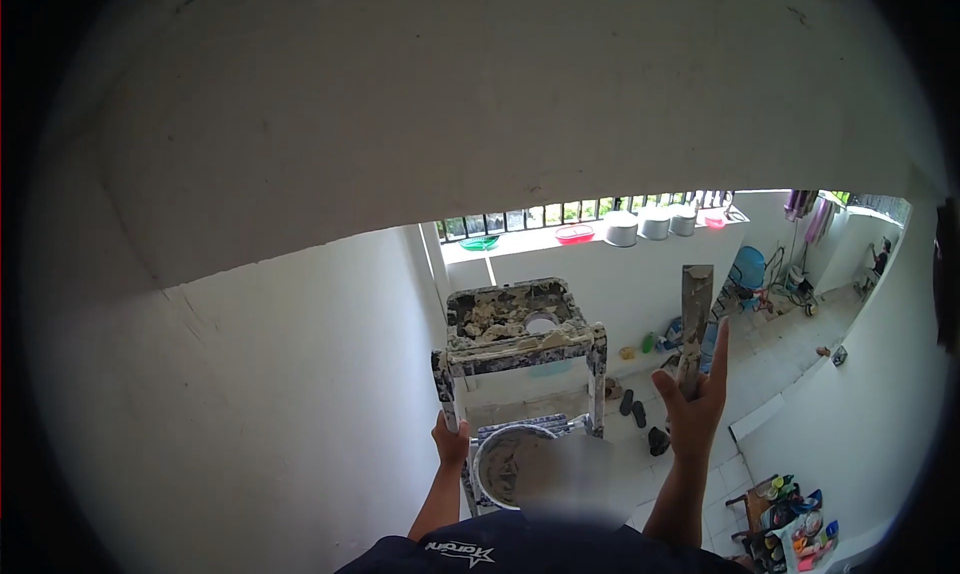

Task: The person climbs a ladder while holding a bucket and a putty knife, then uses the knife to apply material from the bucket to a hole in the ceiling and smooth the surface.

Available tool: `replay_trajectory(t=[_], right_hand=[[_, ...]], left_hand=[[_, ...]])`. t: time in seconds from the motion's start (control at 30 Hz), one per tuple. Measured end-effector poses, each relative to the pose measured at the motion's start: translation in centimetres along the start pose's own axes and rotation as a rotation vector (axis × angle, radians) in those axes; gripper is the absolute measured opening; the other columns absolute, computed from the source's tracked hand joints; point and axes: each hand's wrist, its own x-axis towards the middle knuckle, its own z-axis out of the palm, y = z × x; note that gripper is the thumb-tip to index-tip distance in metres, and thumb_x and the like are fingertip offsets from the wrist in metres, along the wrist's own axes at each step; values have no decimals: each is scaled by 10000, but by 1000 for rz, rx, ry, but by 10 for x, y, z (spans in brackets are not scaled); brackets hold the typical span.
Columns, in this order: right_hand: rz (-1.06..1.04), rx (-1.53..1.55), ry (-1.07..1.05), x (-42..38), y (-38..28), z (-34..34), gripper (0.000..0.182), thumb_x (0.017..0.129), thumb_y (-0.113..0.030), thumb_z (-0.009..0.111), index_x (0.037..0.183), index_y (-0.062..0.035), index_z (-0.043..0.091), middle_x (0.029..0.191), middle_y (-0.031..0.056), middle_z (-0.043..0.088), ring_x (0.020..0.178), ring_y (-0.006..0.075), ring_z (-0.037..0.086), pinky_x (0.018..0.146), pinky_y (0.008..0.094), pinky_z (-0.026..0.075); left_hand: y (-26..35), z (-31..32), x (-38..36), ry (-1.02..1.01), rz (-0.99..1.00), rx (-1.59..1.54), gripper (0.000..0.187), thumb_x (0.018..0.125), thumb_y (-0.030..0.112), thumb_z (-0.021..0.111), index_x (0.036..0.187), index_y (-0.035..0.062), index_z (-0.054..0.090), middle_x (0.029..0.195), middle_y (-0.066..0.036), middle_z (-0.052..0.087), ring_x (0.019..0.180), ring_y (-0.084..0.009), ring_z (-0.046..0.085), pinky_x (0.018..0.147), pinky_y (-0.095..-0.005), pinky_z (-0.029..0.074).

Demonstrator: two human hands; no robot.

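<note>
My right hand point(695, 399) is raised at the right of the stepladder, wrapped round the handle of a putty knife point(697, 299). Its stained blade points up, and the index finger stretches out beside it. My left hand point(452, 442) is closed on the left side rail of the stepladder point(598, 359). The ladder's top tray is crusted with dried plaster and has a round pale spot. Below the tray, a bucket point(482, 474) with greyish filler in it stands close to my body; a blurred patch covers its right side.
A large white ceiling surface point(500, 94) hangs low above me, with a white wall point(300, 374) at the left. Behind the ladder, white pots point(620, 232) and coloured basins line a ledge by a railing. Slippers point(632, 406) and a cluttered rack point(785, 514) are on the floor below.
</note>
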Motion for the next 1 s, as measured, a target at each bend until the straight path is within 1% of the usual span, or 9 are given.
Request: replay_trajectory(t=[0.1,0.2,0.23,0.33,0.37,0.47,0.63,0.87,1.0], right_hand=[[-72,-32,-358,8,-21,-26,1055,749,21,725,1622,-36,134,858,119,730,637,103,635,600,222,489],[-270,-360,-398,9,-40,-44,1060,674,29,679,1612,-26,187,789,98,722,630,114,649,608,245,494],[-443,-390,-360,14,-35,-43,1051,685,5,745,1597,-7,222,706,82,690,605,116,641,605,269,502],[-367,-499,-227,15,-23,-56,1025,721,-13,781,1587,9,234,659,60,650,552,121,616,557,272,499],[-207,-96,-143,8,-25,-41,1009,752,-42,804,1587,-10,239,633,39,609,494,116,578,474,264,469],[-137,256,-61,5,-28,-24,966,769,-25,774,1577,-17,244,647,50,615,441,110,540,411,236,429],[106,332,-323,4,-75,-9,830,814,-80,743,1521,-39,309,674,69,638,430,79,523,389,217,401],[-231,126,-299,10,-106,38,864,822,-222,831,1524,-89,345,647,21,626,468,40,504,401,195,372],[-141,884,-537,-13,-81,80,945,771,-182,873,1504,16,310,624,36,618,479,75,560,429,208,413]], left_hand=[[1,-2,0,-6,-9,18,246,813,100,642,1018,-33,619,832,-215,709,798,-385,724,729,-438,557],[7,2,2,23,15,-29,240,815,107,643,1013,-26,617,829,-213,709,787,-384,721,718,-437,555],[6,1,1,23,9,-24,234,815,109,643,1008,-22,616,826,-212,708,783,-384,720,716,-437,555],[7,-2,0,12,-12,2,211,818,119,645,982,-10,607,807,-207,700,773,-386,715,708,-446,551],[10,-3,0,14,-2,3,212,819,122,645,981,-9,605,803,-209,697,772,-387,713,707,-449,549],[12,-4,-1,8,-5,0,229,820,133,650,992,-10,601,801,-219,691,776,-409,704,706,-463,545],[-6,-1,-2,-1,-15,34,254,818,139,656,1012,-16,607,810,-230,693,792,-434,700,712,-470,549],[-11,1,-1,7,6,40,298,815,138,664,1065,-17,615,833,-241,701,834,-445,704,731,-487,553],[-1,-4,-1,-23,-90,65,414,813,174,680,1161,-39,608,909,-271,707,916,-455,699,801,-487,553]])
